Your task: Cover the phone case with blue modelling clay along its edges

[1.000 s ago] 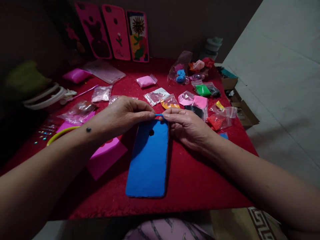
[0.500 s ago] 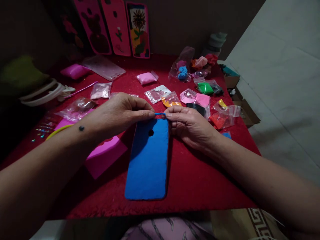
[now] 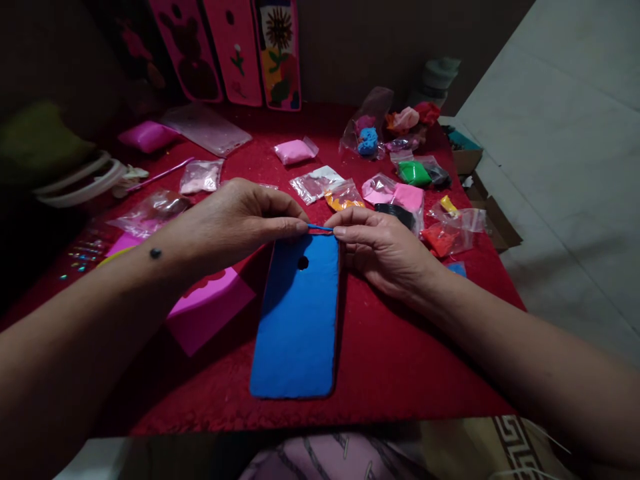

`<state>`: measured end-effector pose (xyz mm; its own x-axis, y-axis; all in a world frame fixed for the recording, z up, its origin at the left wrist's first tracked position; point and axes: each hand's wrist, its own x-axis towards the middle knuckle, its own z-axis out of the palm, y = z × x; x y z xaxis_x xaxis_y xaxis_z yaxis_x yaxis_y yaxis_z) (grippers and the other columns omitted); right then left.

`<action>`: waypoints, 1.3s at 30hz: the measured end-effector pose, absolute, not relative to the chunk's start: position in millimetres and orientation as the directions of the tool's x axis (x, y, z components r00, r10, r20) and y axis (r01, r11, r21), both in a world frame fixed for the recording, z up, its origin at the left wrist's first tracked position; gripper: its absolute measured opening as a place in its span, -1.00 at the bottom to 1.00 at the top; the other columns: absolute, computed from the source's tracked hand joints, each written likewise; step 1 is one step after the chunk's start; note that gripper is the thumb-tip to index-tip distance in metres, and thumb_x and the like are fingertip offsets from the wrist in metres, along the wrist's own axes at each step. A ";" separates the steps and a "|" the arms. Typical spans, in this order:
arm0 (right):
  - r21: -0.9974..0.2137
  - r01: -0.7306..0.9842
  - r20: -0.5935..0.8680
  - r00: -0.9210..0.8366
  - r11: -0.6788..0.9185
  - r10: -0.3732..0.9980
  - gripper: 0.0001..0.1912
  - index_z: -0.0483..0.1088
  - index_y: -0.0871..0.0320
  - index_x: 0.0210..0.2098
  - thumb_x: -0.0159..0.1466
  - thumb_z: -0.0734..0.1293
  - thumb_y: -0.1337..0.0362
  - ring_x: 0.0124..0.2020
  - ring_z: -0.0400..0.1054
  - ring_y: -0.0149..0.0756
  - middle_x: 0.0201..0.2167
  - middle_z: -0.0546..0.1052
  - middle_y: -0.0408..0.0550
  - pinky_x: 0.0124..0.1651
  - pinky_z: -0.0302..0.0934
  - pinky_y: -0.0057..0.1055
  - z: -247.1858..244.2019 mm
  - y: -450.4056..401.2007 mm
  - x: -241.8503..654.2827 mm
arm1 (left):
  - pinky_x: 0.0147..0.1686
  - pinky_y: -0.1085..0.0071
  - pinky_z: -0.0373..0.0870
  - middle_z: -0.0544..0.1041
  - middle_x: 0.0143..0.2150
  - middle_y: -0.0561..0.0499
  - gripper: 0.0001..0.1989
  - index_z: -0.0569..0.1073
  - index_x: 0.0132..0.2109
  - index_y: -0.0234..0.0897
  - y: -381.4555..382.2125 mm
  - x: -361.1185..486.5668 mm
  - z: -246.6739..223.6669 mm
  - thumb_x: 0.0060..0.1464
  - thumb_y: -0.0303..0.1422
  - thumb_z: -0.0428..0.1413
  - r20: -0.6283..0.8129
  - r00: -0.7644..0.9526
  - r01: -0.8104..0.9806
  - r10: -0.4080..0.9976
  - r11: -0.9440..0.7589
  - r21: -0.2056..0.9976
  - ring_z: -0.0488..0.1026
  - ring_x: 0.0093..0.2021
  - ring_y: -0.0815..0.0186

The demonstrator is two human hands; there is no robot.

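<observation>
A thin blue strip of clay [image 3: 320,228] stretches between my two hands, at the top edge of a phone case [image 3: 295,320] covered in blue clay. My left hand [image 3: 255,217] pinches the strip's left end between thumb and fingers. The other end is in the pinch of my right hand [image 3: 375,243], whose lower fingers are beside the case's top right corner. The case lies flat on the red cloth, with a dark round hole near its top. A bright pink sheet [image 3: 213,310] lies partly under my left forearm.
Small bags of clay lie behind my hands: light pink [image 3: 295,151], orange [image 3: 345,198], green [image 3: 414,173], red [image 3: 440,238]. Decorated phone cases [image 3: 235,60] lean against the back wall. A clear case [image 3: 207,130] lies before them. Cardboard boxes [image 3: 493,217] stand beyond the table's right edge.
The blue strip between my hands looks straighter and slightly longer, with the fingertips a little farther apart. The camera view has shifted slightly. The case remains in place.
</observation>
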<state>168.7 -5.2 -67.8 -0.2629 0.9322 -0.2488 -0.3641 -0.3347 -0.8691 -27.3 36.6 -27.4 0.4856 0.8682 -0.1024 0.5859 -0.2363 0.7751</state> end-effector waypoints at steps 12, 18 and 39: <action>-0.857 -0.389 -0.242 -0.276 -0.338 0.930 -0.88 0.55 0.25 -0.38 0.17 0.34 0.43 -0.54 0.34 -0.43 -0.52 0.49 -0.09 -0.45 0.25 -0.48 -71.5 -4.3 169.9 | -0.48 0.52 0.18 0.47 -0.45 0.11 -0.79 0.57 -0.31 -0.29 33.7 -29.4 -21.2 0.13 -0.24 0.15 -0.156 0.522 0.638 0.838 -0.263 0.724 0.27 -0.43 0.43; -0.844 -0.398 -0.270 -0.264 -0.359 0.926 -0.89 0.56 0.24 -0.37 0.13 0.37 0.46 -0.50 0.37 -0.43 -0.51 0.52 -0.11 -0.36 0.29 -0.45 -72.0 -5.2 170.4 | -0.51 0.52 0.12 0.41 -0.50 0.15 -0.80 0.55 -0.37 -0.28 32.0 -28.3 -19.8 0.13 -0.26 0.15 -0.181 0.496 0.634 0.849 -0.213 0.743 0.23 -0.47 0.47; -0.849 -0.418 -0.246 -0.231 -0.324 0.941 -0.92 0.53 0.27 -0.43 0.11 0.36 0.43 -0.56 0.32 -0.49 -0.54 0.47 -0.12 -0.50 0.23 -0.55 -70.9 -3.6 170.7 | -0.51 0.59 0.11 0.41 -0.54 0.14 -0.80 0.57 -0.37 -0.37 35.1 -29.2 -27.9 0.04 -0.29 0.17 -0.132 0.504 0.623 0.853 -0.253 0.740 0.25 -0.49 0.51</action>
